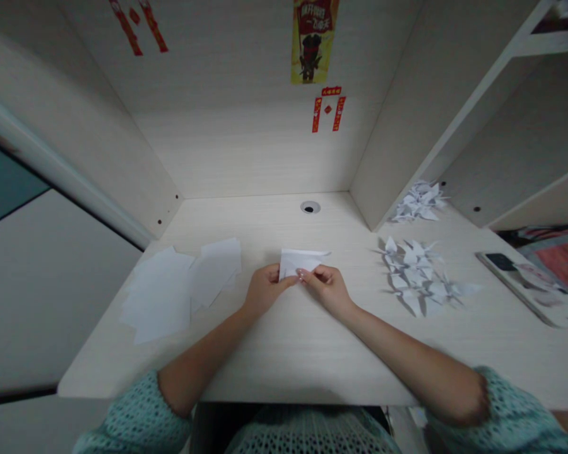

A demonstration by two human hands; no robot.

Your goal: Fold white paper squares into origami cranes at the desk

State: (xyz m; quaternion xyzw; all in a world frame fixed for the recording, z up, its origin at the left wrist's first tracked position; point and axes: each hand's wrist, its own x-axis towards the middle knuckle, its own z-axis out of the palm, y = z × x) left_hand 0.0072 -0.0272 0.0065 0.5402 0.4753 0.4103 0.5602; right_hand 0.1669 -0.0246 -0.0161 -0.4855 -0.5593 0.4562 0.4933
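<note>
- We pinch the folded paper (299, 260) on the bench (284, 353): left hand (265, 289) and right hand (326, 285), mid-fold.
- Next, we judge, the crease needs firm pressing.

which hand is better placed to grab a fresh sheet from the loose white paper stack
Left, probably. The left hand pinches the folded white paper piece nearest the loose white paper sheets; the right hand sits on the far side, toward the folded white paper cranes.
</note>
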